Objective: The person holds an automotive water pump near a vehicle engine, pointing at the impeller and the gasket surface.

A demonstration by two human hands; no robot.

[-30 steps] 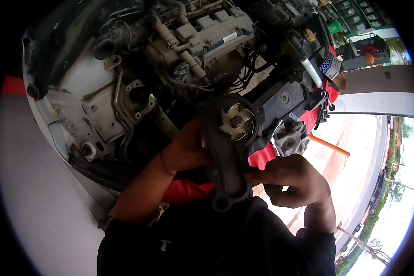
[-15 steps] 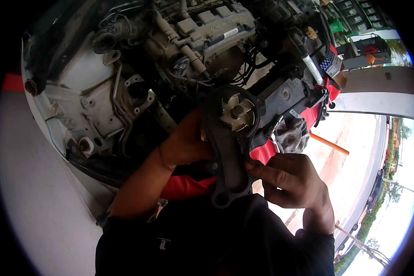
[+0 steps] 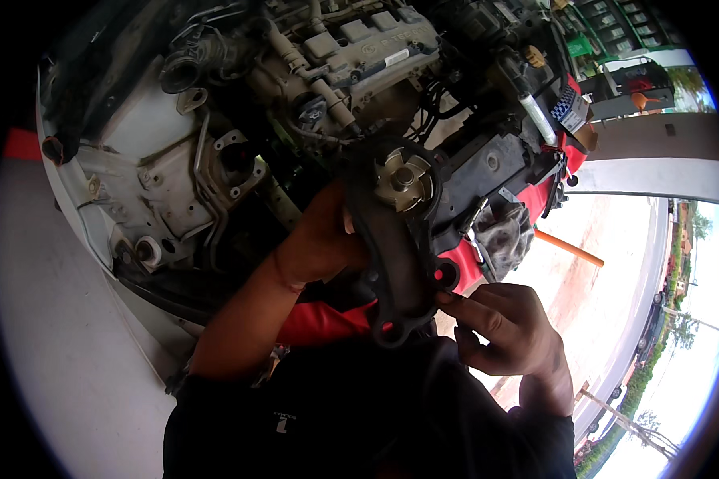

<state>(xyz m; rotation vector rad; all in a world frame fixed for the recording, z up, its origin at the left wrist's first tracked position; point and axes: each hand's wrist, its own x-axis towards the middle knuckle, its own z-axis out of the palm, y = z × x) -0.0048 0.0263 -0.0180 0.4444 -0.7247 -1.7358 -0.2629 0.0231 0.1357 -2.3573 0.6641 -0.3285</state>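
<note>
A dark metal water pump (image 3: 408, 267) with a shiny bladed impeller (image 3: 404, 180) is held up in front of the engine bay. My left hand (image 3: 325, 239) grips it from behind on its left side, and most of those fingers are hidden by the housing. At the pump's lower right edge, just below a round bolt-hole lug (image 3: 446, 275), the fingertips of my right hand (image 3: 505, 326) touch the rim. The right fingers are curled and pressed together; whether they pinch anything small there is too dark to make out.
Behind the pump lies the open engine bay with a dusty engine (image 3: 379, 57). A red cover drapes the car's front edge, with a grey rag (image 3: 505, 231) on it. A patterned box (image 3: 571, 112) stands at the right, near an orange rod (image 3: 569, 247).
The pump has shifted slightly up and left and turned a little. My right fingertips have slid down its edge, uncovering the bolt-hole lug.
</note>
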